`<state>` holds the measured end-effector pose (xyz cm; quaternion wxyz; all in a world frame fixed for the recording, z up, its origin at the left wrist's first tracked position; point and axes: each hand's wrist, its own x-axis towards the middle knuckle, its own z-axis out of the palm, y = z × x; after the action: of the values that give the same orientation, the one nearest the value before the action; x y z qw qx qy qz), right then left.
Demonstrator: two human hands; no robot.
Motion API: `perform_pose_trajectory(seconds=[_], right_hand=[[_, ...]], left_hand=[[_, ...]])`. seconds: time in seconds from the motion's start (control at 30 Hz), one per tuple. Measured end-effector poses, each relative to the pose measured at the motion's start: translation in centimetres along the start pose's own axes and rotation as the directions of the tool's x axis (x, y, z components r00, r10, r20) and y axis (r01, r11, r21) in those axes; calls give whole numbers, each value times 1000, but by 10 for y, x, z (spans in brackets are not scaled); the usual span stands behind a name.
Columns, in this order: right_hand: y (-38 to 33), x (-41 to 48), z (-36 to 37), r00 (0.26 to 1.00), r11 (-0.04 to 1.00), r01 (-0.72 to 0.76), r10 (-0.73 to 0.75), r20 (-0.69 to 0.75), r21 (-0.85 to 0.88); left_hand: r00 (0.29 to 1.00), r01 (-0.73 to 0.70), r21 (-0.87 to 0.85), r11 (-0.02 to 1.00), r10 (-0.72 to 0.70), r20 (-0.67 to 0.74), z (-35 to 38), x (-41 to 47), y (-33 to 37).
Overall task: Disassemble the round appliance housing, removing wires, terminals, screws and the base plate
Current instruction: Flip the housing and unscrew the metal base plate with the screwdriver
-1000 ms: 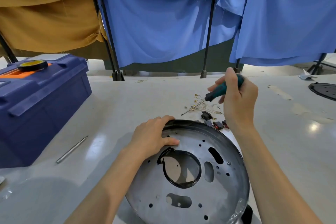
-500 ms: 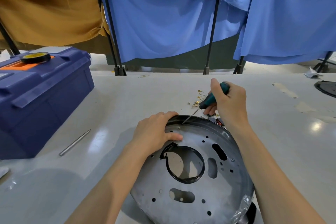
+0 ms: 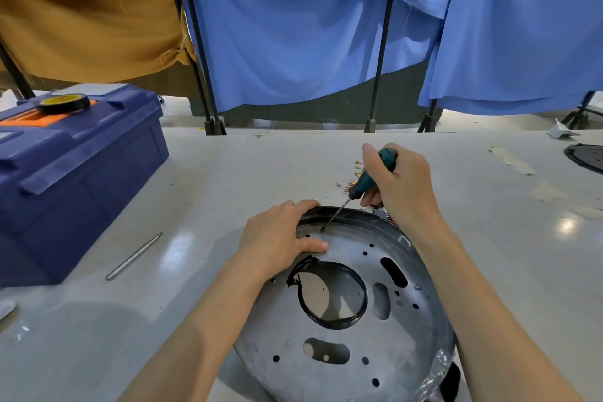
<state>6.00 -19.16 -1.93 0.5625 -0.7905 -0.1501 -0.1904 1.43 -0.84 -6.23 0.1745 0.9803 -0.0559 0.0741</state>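
The round appliance housing (image 3: 352,346) lies tilted on the white table (image 3: 228,179), its grey metal base plate facing up with a black-rimmed centre hole and several small holes. My left hand (image 3: 277,238) presses on the plate's far left rim. My right hand (image 3: 396,186) grips a teal-handled screwdriver (image 3: 365,184); its thin shaft slants down left and the tip sits at a screw point near the plate's far rim, just right of my left fingers. Brass terminals (image 3: 354,173) and small dark parts lie loose behind the housing, partly hidden by my right hand.
A blue toolbox (image 3: 71,179) with a roll of black tape (image 3: 63,103) on its lid stands at the left. A thin metal rod (image 3: 133,256) lies on the table beside it. Another dark round part (image 3: 587,157) sits at the far right edge. Blue and tan curtains hang behind.
My right hand has come down and left with the screwdriver, from raised above the loose parts to its tip resting on the plate's far rim. My left hand has stayed on the plate.
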Motion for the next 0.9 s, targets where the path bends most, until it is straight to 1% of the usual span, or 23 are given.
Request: perform_pose_trajectory(seconds=[0.07, 0.2, 0.3, 0.33, 0.37, 0.43, 0.47, 0.57, 0.67, 0.8, 0.87, 0.9], right_hand=[[-2, 0, 1, 1000, 999, 26, -25, 8, -40], [-4, 0, 2, 998, 997, 58, -57, 27, -58], [-6, 1, 3, 994, 990, 87, -79, 77, -114], [-7, 1, 3, 992, 987, 93, -79, 101, -134], [-8, 1, 3, 989, 984, 97, -78, 128, -149], [-9, 1, 3, 981, 983, 104, -77, 180, -149], [-10, 1, 3, 977, 985, 104, -75, 201, -140], [-15, -1, 2, 964, 987, 111, -78, 253, -116], [-19, -1, 1, 953, 993, 111, -93, 287, -46], [-16, -1, 3, 939, 992, 118, -95, 329, -51], [-14, 0, 6, 947, 994, 105, -87, 309, -42], [-14, 0, 7, 958, 994, 109, -99, 270, -21]], left_hand=[[1000, 3, -4, 1000, -3, -3, 0, 0, 1], [1000, 2, -11, 1000, -2, -3, 1, 1, 2], [1000, 6, -34, 999, -6, 5, 0, 1, 3], [1000, 3, -74, 997, -2, 5, -1, 1, 4], [1000, -12, -156, 988, 12, 1, -3, 2, 5], [997, -79, -389, 918, 75, -26, -9, 3, 12], [993, -115, -471, 875, 105, -47, -12, 4, 18], [987, -160, -582, 797, 122, -103, -23, 10, 38], [983, -175, -618, 767, 97, -158, -25, 13, 47], [970, -219, -573, 790, 112, -216, -19, 10, 44], [968, -218, -595, 774, 95, -231, -19, 10, 43], [968, -214, -614, 760, 83, -235, -19, 10, 43]])
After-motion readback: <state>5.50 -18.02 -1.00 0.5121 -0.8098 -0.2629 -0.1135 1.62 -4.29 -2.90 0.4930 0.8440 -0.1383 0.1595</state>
